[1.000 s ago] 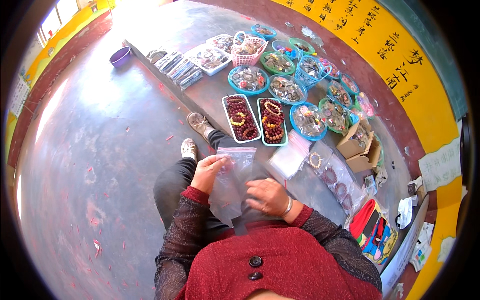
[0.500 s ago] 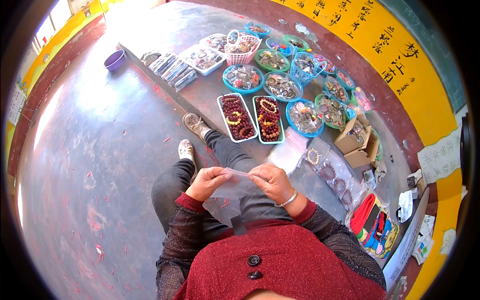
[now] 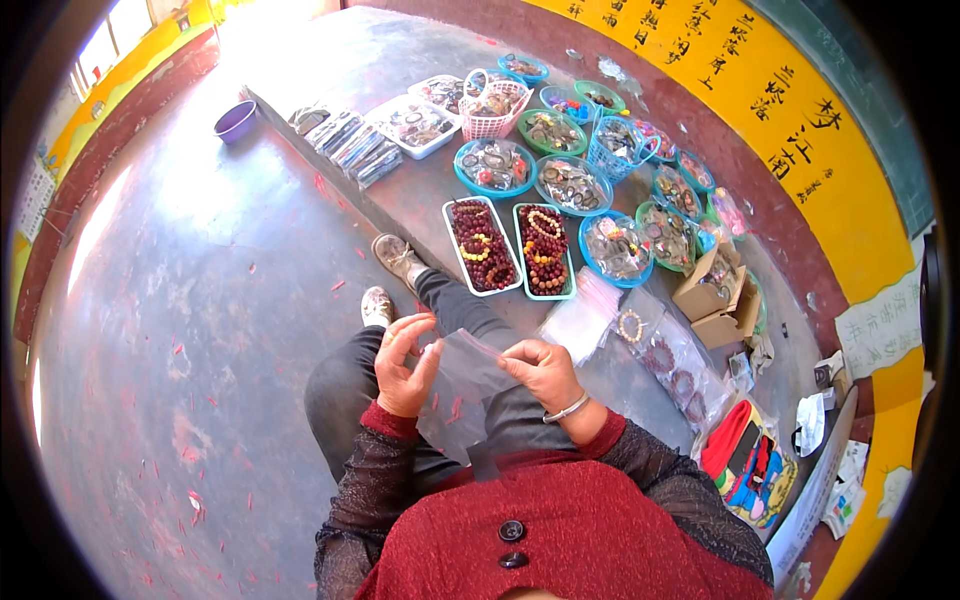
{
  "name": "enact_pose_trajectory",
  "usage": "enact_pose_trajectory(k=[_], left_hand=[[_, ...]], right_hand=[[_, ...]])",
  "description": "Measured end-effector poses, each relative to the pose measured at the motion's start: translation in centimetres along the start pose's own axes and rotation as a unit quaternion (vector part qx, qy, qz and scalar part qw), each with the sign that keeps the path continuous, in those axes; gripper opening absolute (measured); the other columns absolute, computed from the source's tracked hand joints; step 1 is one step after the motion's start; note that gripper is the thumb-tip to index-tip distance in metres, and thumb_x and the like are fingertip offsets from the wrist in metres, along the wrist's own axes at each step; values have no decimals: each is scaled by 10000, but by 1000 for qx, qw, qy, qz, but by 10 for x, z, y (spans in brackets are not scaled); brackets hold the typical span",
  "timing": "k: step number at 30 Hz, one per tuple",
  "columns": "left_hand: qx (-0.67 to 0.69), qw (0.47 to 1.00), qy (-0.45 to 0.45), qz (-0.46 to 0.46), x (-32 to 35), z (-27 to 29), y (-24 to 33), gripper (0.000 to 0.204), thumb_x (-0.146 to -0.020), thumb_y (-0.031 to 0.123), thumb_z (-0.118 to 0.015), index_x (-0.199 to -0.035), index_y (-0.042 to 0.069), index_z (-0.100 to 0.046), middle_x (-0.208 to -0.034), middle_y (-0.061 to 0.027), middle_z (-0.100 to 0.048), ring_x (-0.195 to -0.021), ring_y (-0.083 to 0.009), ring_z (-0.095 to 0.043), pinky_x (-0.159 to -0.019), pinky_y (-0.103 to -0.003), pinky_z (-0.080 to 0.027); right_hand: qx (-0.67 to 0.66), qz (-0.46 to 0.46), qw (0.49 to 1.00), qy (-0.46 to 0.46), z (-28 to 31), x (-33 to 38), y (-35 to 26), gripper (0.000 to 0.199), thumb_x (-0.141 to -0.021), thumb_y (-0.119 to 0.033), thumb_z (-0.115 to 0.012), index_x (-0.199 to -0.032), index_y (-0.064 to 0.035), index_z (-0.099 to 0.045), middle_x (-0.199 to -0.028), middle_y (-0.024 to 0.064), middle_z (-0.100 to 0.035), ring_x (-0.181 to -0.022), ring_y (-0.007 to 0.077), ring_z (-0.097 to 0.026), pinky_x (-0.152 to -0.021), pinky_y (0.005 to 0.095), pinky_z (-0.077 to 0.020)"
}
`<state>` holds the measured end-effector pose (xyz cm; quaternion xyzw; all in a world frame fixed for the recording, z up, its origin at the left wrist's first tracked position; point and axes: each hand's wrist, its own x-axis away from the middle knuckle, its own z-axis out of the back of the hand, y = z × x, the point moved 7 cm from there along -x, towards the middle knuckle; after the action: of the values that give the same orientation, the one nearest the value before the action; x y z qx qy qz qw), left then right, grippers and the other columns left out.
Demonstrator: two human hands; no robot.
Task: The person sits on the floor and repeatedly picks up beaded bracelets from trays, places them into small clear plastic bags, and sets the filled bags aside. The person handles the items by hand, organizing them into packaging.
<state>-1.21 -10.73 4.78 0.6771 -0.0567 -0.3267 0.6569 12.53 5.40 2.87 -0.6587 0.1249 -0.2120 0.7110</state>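
The bag [image 3: 462, 378] is clear and kinda floppy, pinkish strip [image 3: 480, 346] up top. Right hand [image 3: 550, 382] pinches its top edge, left hand [image 3: 404, 372] beside it, fingers spread.

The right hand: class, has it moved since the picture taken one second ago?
Yes: forward, up the picture, closer to the right-hand bead tray. The right hand now pinches the clear bag.
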Motion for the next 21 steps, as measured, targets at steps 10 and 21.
enact_pose_trajectory(k=[10, 21], left_hand=[[245, 934, -173, 195, 10, -29, -26, 122, -809, -26, -614, -929, -7, -597, -915, -44, -599, -861, -82, -542, -722, -218, -453], [298, 908, -209, 208, 12, -30, -28, 98, -802, -53, -595, -883, 2, -603, -928, -64, -610, -912, -145, -562, -844, -272, -438]], right_hand=[[29, 26, 998, -51, -21, 2, -10, 145, -827, -138, -650, -845, 5, -664, -750, 15, -617, -708, 69, -565, -630, 218, -449], [-108, -65, 982, -140, -22, 2, 3, 234, -879, -150, -546, -928, 45, -665, -855, 48, -657, -790, 95, -578, -738, 242, -465]])
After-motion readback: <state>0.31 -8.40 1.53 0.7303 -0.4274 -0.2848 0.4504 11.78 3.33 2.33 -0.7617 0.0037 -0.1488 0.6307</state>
